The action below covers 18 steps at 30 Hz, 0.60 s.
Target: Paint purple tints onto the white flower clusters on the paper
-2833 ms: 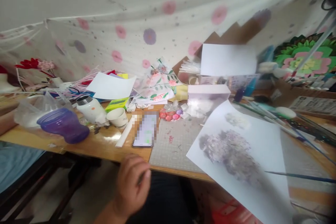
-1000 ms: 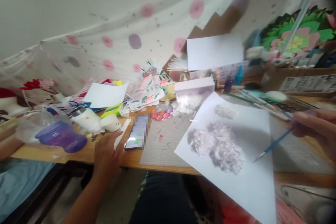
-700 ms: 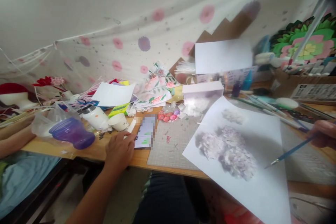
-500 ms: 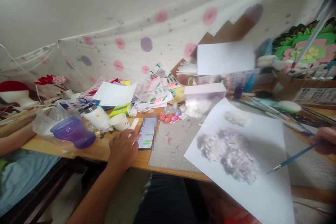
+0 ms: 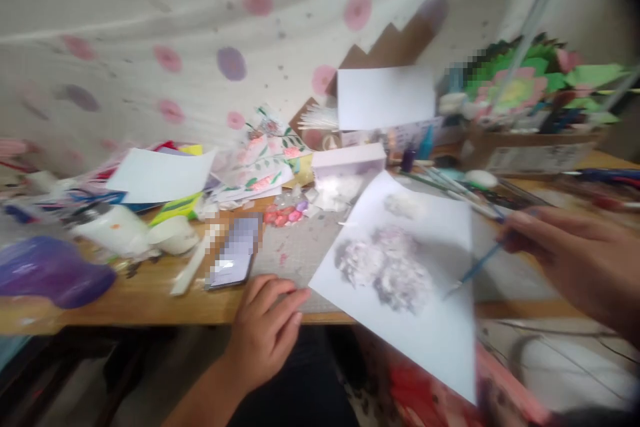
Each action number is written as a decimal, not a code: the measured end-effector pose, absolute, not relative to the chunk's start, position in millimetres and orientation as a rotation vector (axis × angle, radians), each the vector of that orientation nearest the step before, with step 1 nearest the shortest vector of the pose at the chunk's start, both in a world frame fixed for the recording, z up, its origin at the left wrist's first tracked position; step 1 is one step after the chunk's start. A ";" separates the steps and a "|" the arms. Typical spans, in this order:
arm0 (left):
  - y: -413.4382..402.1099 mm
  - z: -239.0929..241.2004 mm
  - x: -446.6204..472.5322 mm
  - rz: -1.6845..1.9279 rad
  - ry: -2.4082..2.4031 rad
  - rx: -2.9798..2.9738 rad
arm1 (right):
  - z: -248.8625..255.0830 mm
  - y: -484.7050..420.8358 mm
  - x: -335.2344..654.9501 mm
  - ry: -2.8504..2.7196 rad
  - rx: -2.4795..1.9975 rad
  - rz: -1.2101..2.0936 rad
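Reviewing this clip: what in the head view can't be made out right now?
- Phone screen: pixelated, contents unreadable.
- Brush tip: motion blur, contact with the flower print unclear.
- Right hand: wrist cut off by the frame's right edge.
- Left hand: blurred, touching the table edge or not, unclear.

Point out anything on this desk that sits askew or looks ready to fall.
The white sheet with the grey flower painting lies skewed and hangs well past the desk's front edge, its lower corner unsupported. The purple cup lies on its side at the left. The right hand holds a brush over the sheet.
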<state>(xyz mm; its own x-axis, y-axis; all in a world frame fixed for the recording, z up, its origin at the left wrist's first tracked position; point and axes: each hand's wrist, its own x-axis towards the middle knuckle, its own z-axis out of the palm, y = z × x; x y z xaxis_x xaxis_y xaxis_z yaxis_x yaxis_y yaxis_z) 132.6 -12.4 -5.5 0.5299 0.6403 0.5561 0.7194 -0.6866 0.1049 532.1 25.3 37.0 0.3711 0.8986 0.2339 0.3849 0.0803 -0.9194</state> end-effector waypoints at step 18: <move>11.4 -18.2 131.8 -0.622 -0.997 -2.532 | 48.0 28.1 516.8 -1.271 -1.421 0.873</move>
<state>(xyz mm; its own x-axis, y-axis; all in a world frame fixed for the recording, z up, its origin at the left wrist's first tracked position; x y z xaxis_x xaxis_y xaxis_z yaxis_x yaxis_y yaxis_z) 131.8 11.4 -18.2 0.6564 0.5517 0.5146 0.7046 -0.6921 -0.1567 516.8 28.1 48.0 0.1874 0.9772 0.1002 0.2572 0.0497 -0.9651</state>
